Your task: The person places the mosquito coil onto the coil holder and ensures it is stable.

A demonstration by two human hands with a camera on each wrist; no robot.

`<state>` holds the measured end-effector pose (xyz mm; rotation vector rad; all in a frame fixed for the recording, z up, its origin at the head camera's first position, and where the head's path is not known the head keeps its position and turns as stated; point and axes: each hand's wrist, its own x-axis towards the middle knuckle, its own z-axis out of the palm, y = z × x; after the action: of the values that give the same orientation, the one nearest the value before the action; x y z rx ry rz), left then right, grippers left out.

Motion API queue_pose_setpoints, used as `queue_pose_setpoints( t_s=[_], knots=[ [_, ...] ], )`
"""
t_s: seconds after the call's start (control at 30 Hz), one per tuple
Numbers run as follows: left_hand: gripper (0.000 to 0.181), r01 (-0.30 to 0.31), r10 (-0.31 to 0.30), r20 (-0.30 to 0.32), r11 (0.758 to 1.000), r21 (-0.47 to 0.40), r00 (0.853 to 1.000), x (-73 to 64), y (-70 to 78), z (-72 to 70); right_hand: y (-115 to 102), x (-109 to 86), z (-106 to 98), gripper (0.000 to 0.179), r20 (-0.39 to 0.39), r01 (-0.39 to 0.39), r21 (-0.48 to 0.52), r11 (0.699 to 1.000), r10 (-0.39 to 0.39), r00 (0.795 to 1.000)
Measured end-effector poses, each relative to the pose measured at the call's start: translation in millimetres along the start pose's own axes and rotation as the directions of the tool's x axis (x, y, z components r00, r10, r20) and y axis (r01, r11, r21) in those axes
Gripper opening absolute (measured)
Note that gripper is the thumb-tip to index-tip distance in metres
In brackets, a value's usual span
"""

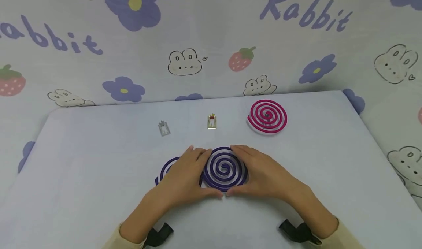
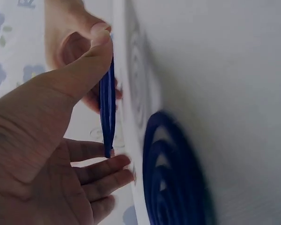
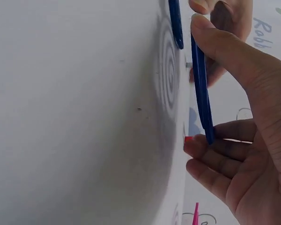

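Gripping a dark blue spiral coil (image 1: 225, 167) between them, the left hand (image 1: 188, 175) and right hand (image 1: 265, 172) clamp its rim, thumbs on the near side, fingers on the far. The coil is raised over the middle of the white worktop (image 1: 329, 142), its round face upward and its plane roughly level; the wrist views catch it edge-on. Where its outer end points I cannot tell. A second blue coil (image 2: 187, 178) lies on the worktop, partly hidden by the left hand, its outer end on the left-edge side. Toward the far edge lie a silver frame (image 1: 163, 128), a gold frame (image 1: 212, 121) and, nearest the far right corner, a pink coil (image 1: 268, 116). Lettering on the cloth (image 1: 211, 22) behind reads "Rabbit".
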<state>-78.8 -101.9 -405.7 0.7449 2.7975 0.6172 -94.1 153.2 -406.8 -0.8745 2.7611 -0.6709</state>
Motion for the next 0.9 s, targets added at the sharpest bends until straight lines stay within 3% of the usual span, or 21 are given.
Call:
queue_pose_setpoints(
  t_s=[0.23, 0.4, 0.53, 0.67, 0.77, 0.83, 0.9],
  knots=[
    [0.112, 0.121, -0.113, 0.050, 0.971, -0.206, 0.992, 8.8, -6.1, -14.4, -3, 12.5, -6, 0.119, -0.040, -0.036, 0.049, 0.998, 0.038, 0.998],
    [0.106, 0.122, -0.120, 0.028, 0.922, -0.367, 0.992, 20.0, -11.9, -22.7, -4, 26.9, -13, 0.120, -0.054, -0.082, 0.088, 0.993, 0.087, 0.995],
    [0.095, 0.121, -0.155, -0.020, 0.840, -0.529, 0.988, 30.7, -15.5, -27.2, -4, 37.6, -18, 0.122, -0.061, -0.122, 0.148, 0.982, 0.132, 0.989],
    [0.089, 0.138, -0.234, -0.041, 0.696, -0.704, 0.971, 41.1, -19.1, -28.2, -5, 47.1, -20, 0.123, -0.063, -0.155, 0.192, 0.969, 0.169, 0.984],
    [0.089, 0.150, -0.281, -0.030, 0.596, -0.789, 0.959, 46.5, -22.0, -28.4, -6, 54.1, -22, 0.124, -0.056, -0.168, 0.202, 0.965, 0.183, 0.981],
    [0.087, 0.151, -0.295, -0.027, 0.562, -0.813, 0.955, 50.0, -23.7, -29.4, -5, 58.2, -24, 0.124, -0.053, -0.170, 0.208, 0.963, 0.185, 0.981],
    [0.084, 0.142, -0.296, -0.036, 0.559, -0.817, 0.955, 53.0, -25.3, -30.8, -5, 62.3, -27, 0.124, -0.053, -0.172, 0.210, 0.962, 0.186, 0.981]
  ],
)
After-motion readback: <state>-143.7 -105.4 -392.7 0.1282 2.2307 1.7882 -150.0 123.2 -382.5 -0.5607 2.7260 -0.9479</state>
